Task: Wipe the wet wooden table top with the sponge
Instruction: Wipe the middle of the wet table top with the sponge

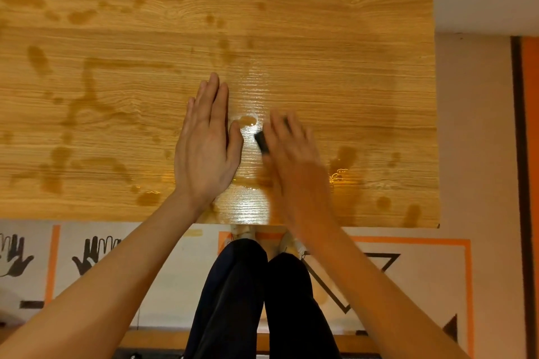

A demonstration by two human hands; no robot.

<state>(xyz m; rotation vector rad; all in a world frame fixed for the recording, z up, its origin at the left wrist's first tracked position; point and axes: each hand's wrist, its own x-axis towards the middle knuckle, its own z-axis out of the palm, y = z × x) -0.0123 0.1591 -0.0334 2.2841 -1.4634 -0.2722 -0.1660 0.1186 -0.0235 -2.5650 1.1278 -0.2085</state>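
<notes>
The wooden table top (335,46) fills the upper part of the view, with dark wet patches (87,102) spread over its left half and shiny puddles (342,172) near the front edge. My left hand (205,143) lies flat on the wood near the middle, fingers straight and together. Just right of it my right hand (291,163), blurred by motion, presses on a dark sponge (261,141). Only the sponge's left end shows from under the fingers.
The table's right edge (434,96) and front edge (320,225) border a pale floor with orange and black markings (408,242). My legs in dark trousers (250,300) stand under the front edge. A wall runs behind the table.
</notes>
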